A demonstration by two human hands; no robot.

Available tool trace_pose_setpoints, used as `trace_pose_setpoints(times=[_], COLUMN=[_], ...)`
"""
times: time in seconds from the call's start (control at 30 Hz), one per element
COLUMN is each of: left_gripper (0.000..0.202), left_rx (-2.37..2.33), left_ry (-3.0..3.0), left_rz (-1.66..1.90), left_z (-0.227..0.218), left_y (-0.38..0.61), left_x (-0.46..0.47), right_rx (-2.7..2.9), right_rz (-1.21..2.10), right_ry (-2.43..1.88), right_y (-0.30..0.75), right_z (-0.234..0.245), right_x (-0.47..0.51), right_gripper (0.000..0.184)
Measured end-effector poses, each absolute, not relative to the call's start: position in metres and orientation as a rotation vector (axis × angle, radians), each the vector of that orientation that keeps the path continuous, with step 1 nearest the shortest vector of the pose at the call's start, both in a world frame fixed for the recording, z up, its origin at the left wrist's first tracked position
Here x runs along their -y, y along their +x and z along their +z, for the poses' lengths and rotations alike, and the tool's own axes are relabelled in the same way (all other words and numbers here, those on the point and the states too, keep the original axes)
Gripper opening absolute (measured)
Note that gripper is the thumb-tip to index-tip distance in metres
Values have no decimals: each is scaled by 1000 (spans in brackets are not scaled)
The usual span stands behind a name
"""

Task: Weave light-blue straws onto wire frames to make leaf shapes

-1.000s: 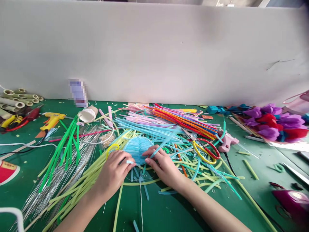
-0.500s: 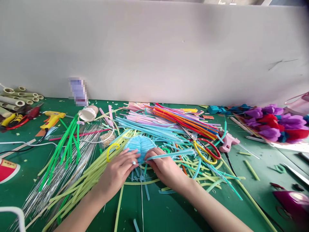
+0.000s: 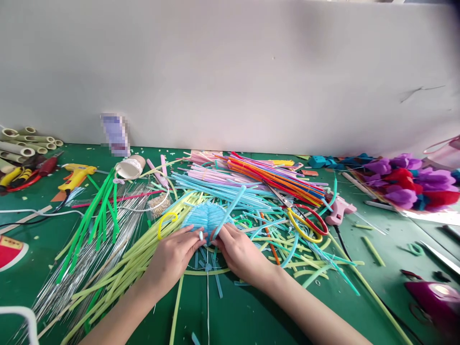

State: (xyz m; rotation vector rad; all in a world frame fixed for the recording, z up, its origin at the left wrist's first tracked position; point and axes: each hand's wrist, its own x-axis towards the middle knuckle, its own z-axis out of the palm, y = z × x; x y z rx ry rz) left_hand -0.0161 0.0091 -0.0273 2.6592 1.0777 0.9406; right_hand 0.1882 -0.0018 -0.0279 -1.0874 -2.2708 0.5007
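A light-blue leaf-shaped piece made of rows of pipe cleaners (image 3: pixel 205 214) is in the middle, on a thin wire stem that runs down toward me. My left hand (image 3: pixel 181 247) pinches its lower left edge, fingertips close to the base. At the lower right edge, my right hand (image 3: pixel 237 244) grips a loose blue pipe cleaner (image 3: pixel 230 211), which sticks up and to the right from the fingers. The fingertips of both hands nearly meet at the leaf's base, and the exact contact there is partly hidden.
Yellow-green pipe cleaners (image 3: pixel 132 268) and metal wires (image 3: pixel 104 244) lie to the left. Behind are blue pipe cleaners (image 3: pixel 215 189) and scissors (image 3: pixel 305 223). A yellow glue gun (image 3: pixel 77 176), pink glue gun (image 3: pixel 338 209) and felt-like purple and red flowers (image 3: pixel 413 184) lie around the green table.
The blue pipe cleaner in my right hand has swung from nearly level to steeply upward. Both hands have shifted slightly and drawn closer around the leaf's base.
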Motion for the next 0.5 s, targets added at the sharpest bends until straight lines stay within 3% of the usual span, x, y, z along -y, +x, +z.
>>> trace_pose_setpoints(times=[0.5], left_gripper=[10], left_rx=[-1143], left_ry=[2577], left_rz=[1068], left_z=[-30], left_y=[-8], left_x=[-4], right_rx=[2039], right_rz=[626], right_ry=[-1255], right_y=[182], right_z=[-36], right_x=[7], right_gripper=[8])
